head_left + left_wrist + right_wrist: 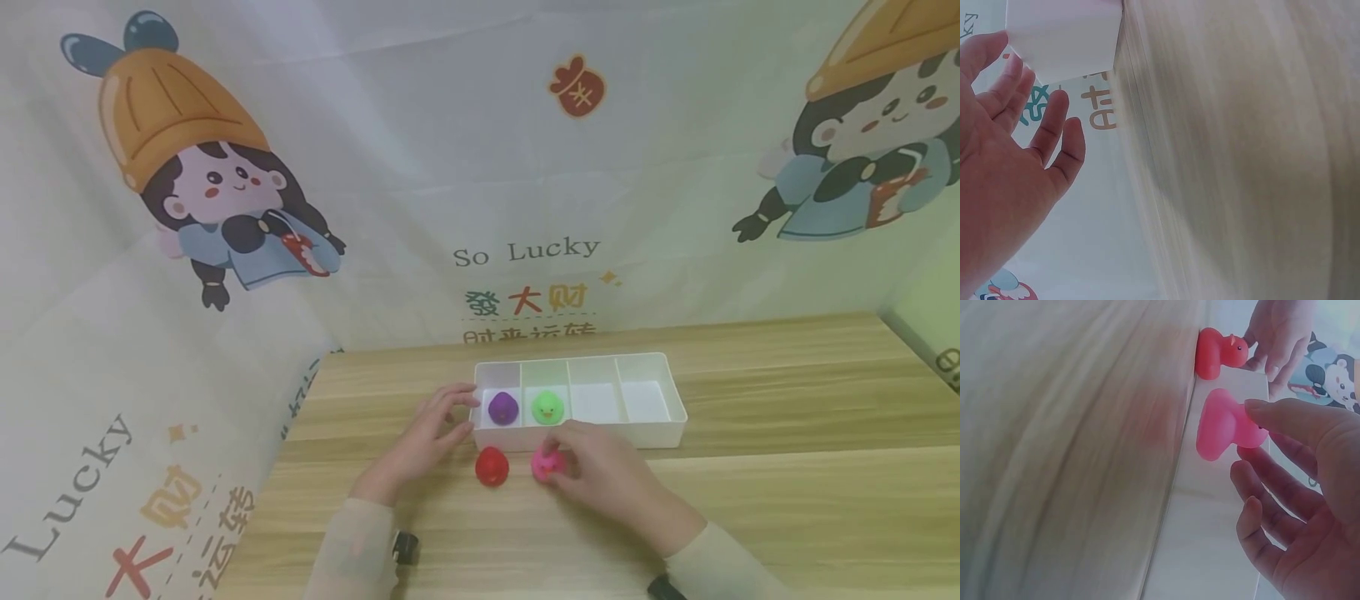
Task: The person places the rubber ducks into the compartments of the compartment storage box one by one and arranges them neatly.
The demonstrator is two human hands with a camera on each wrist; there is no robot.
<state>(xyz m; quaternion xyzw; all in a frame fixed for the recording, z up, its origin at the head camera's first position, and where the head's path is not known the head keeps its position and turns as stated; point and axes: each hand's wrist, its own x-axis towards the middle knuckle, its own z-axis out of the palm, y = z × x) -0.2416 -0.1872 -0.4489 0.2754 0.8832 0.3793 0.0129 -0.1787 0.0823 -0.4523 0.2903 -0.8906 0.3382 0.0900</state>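
A pink rubber duck [539,469] is pinched between the thumb and fingers of my right hand [611,473], in front of the white divided tray [637,435]. The right wrist view shows the thumb on the head of this duck [1217,428], its base off the wooden surface. My left hand [426,437] has its fingertips at the tray's left end, fingers loosely bent. Between the hands, a red rubber duck [492,467] stands on the table close to the tray's front wall. A purple duck [503,409] sits in the leftmost compartment, a green duck [548,408] in the second from left.
The wooden table [787,500] reaches well to the right of the tray. A printed cloth [405,167] with cartoon figures hangs behind and to the left. Black bands [406,547] show at both sleeves.
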